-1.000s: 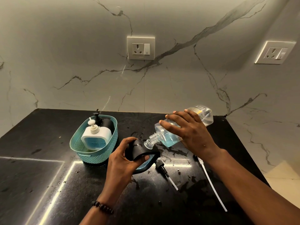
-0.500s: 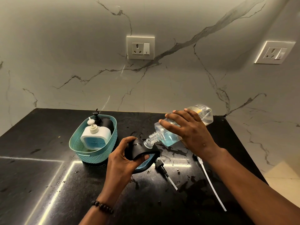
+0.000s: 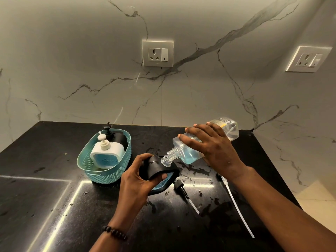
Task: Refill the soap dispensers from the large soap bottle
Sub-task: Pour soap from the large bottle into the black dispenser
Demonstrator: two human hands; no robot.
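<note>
My right hand [image 3: 214, 148] grips the large clear soap bottle [image 3: 189, 153], tipped down to the left with blue liquid pooled near its threaded neck. The bottle's mouth rests at the opening of a black soap dispenser [image 3: 154, 166], which my left hand [image 3: 138, 177] holds tilted just above the black counter [image 3: 45, 197]. The dispenser shows a blue window on its lower side. Its black pump [image 3: 183, 193] with a thin tube lies on the counter just to the right. A white dispenser [image 3: 107, 153] with blue soap and another black dispenser [image 3: 118, 139] stand in a teal basket [image 3: 101, 173].
A long white pump tube [image 3: 236, 206] lies on the counter under my right forearm. Wet spots are scattered over the counter around the hands. Marble walls meet at the back right corner, each with a wall socket [image 3: 157, 53]. The counter's right edge drops to a light floor [image 3: 318, 197].
Almost nothing has moved: both hands hold the same pose, with the bottle's mouth at the black dispenser's opening. The view has shifted very slightly.
</note>
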